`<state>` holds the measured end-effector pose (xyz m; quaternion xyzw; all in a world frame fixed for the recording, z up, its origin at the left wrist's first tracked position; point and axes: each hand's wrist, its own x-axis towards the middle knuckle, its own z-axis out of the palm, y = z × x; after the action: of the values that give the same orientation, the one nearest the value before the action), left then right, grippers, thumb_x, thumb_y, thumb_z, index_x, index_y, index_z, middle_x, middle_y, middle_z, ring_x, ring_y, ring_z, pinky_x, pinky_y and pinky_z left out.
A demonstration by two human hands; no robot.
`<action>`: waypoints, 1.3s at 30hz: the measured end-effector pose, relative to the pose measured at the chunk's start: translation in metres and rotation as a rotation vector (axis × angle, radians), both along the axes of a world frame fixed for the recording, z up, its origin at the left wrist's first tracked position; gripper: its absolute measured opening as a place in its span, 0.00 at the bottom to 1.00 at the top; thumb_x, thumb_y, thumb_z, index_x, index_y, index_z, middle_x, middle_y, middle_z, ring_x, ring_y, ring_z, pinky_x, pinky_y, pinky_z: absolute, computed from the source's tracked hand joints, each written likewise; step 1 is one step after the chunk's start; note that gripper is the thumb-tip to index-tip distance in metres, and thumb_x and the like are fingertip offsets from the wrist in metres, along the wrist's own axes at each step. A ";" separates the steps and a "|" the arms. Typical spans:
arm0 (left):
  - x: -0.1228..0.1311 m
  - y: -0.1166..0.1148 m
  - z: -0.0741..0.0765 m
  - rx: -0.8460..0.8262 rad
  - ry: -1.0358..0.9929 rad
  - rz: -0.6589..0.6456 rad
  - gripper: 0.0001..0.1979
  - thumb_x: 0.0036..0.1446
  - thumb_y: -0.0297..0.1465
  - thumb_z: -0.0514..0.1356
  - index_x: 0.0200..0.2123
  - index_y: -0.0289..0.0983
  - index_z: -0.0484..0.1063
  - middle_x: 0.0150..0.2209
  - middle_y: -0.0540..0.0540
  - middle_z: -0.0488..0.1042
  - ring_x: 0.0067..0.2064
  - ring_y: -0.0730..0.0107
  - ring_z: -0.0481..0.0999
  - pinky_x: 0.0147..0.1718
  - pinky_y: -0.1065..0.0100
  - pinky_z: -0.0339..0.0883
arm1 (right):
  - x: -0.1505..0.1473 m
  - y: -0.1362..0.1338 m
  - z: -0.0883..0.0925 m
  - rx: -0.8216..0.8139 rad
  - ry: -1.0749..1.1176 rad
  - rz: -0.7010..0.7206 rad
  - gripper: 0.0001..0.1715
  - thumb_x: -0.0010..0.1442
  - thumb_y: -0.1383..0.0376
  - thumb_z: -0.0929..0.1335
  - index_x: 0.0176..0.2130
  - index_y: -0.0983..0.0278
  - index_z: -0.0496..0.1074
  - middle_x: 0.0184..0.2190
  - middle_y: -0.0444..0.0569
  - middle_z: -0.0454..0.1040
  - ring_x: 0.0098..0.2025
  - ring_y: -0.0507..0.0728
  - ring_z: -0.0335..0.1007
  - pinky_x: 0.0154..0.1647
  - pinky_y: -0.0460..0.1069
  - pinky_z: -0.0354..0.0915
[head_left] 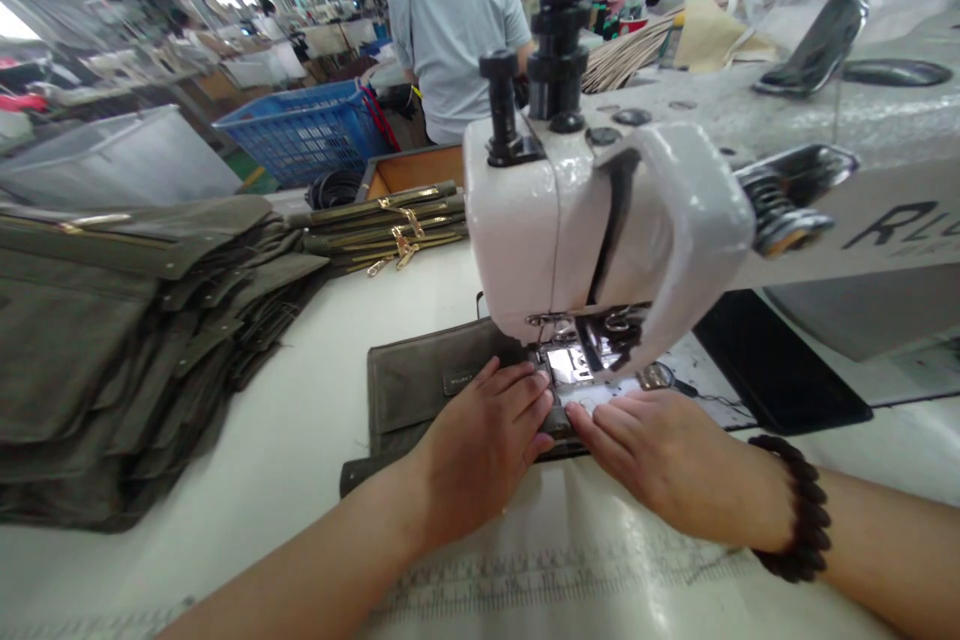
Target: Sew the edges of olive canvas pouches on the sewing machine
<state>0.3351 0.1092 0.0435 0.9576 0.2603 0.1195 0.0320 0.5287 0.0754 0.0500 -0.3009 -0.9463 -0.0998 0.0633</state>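
Note:
A dark olive fabric piece (pixel 412 390) with a small label patch lies under the head of a white sewing machine (pixel 517 240). My left hand (pixel 487 440) rests on the fabric's right part, fingers stretched out flat, tips close to the presser foot (pixel 541 356). Just right of the needle area is my right hand (pixel 667 450). Its fingers reach forward and the index fingertip touches the fabric's right edge; its thumb is hidden. A dark beaded bracelet (pixel 795 510) circles the right wrist. Beneath both hands, the near edge of the fabric overhangs a rolled strip (pixel 360 475).
Stacked olive fabric pieces (pixel 82 350) fill the left side. Behind lie pieces with gold zippers (pixel 405 220), a blue basket (pixel 300 130) and a person in a light shirt (pixel 457 30). A black phone-like slab (pixel 780 360) lies right. A ruler scale (pixel 525 575) runs along the front.

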 end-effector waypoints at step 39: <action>0.003 0.021 0.008 -0.017 -0.014 0.035 0.10 0.56 0.28 0.53 0.39 0.30 0.68 0.42 0.40 0.70 0.45 0.61 0.67 0.49 0.58 0.60 | 0.000 0.011 -0.008 0.020 0.129 -0.252 0.08 0.54 0.71 0.61 0.34 0.66 0.68 0.21 0.46 0.69 0.22 0.53 0.63 0.21 0.47 0.46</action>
<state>0.3379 0.1305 0.0511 0.9517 0.2776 0.1248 0.0398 0.5290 0.0862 0.0425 -0.4227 -0.8938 -0.0966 0.1141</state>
